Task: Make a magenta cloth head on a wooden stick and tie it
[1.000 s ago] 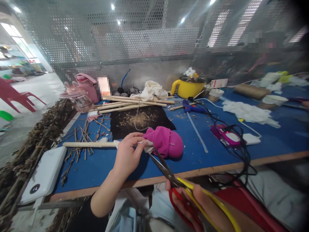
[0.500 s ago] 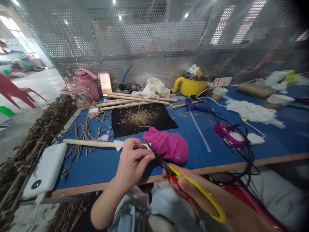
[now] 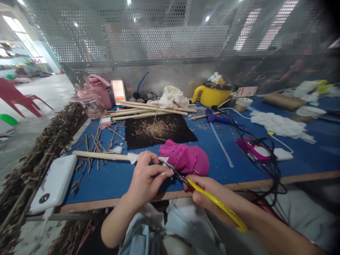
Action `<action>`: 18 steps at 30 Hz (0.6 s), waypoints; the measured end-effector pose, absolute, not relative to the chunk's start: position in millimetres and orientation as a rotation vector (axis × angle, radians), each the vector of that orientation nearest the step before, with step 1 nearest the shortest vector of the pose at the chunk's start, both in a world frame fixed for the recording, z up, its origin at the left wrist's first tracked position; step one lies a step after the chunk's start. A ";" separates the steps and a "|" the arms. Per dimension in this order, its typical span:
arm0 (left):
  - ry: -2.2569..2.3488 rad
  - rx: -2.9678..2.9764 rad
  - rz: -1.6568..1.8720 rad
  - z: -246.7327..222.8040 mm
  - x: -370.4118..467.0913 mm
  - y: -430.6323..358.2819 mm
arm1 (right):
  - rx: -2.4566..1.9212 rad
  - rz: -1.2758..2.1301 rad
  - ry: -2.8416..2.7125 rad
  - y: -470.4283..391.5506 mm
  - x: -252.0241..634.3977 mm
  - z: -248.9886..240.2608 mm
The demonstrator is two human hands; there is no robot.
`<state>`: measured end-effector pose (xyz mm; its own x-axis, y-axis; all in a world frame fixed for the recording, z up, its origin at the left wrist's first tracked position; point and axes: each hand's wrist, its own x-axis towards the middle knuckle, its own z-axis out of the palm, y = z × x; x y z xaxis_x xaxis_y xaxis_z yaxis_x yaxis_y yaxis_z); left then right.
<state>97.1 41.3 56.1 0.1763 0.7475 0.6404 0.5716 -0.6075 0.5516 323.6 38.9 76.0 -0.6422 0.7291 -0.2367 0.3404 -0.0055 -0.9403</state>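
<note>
My left hand [image 3: 145, 177] pinches a small piece of white material [image 3: 168, 173] between thumb and fingers, beside the end of a pale stick [image 3: 102, 155]. White wrapping [image 3: 132, 158] is around the stick just left of that hand. My right hand [image 3: 203, 187] grips scissors with yellow handles [image 3: 220, 203]; their dark blades point left and lie against the white material. The blades look nearly closed. Right behind the fingertips, a magenta cloth bundle [image 3: 188, 158] rests on the blue table [image 3: 111, 186], at the end of the stick.
Behind lie a black cloth [image 3: 132, 138] with wood bits and several wooden sticks [image 3: 138, 114]. A white power bank [image 3: 54, 182] is at the left edge. On the right are a blue glue gun [image 3: 219, 118], yellow pot [image 3: 215, 96] and black cables [image 3: 273, 173].
The scissors have turned in my right hand, and their blades have come closer together at the white material. The whole view has shifted slightly.
</note>
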 end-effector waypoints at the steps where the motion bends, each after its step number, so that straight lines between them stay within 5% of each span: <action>1: 1.290 2.238 1.393 56.3 96.3 41.6 | -1.120 1.697 -1.992 39.6 323.7 75.9; 8: 1.616 1.813 1.467 65.1 78.9 52.8 | -1.103 1.570 -2.048 47.2 330.5 69.7; 18: 1.349 2.079 1.362 74.0 99.5 33.0 | -0.992 1.525 -2.047 48.5 320.8 83.7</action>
